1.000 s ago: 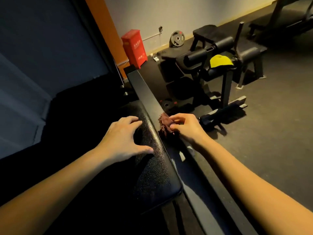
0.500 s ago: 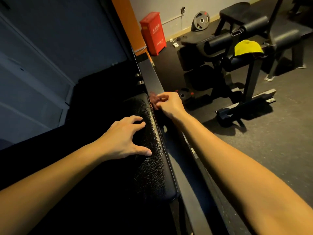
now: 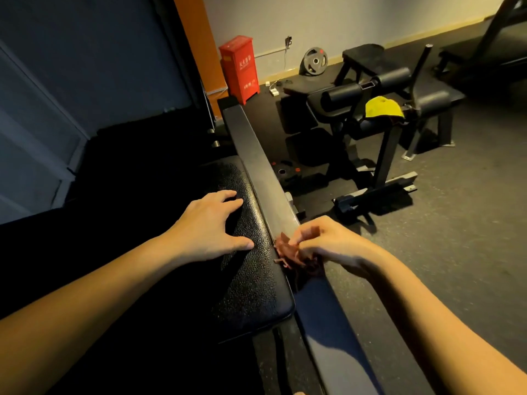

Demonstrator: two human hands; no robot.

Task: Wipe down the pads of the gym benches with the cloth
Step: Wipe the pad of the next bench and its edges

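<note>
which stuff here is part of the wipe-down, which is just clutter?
In the job:
- cloth, bunched in the right hand
- bench pad, left hand flat on it
- other bench, likely next

Lying about:
- yellow cap
- red box
- weight plate

A crumpled dark red cloth (image 3: pixel 296 253) was pinched by the right hand (image 3: pixel 330 243) against the black metal frame rail (image 3: pixel 256 166), while the black textured bench pad (image 3: pixel 251 269) was pressed flat by the left hand (image 3: pixel 211 226).
</note>
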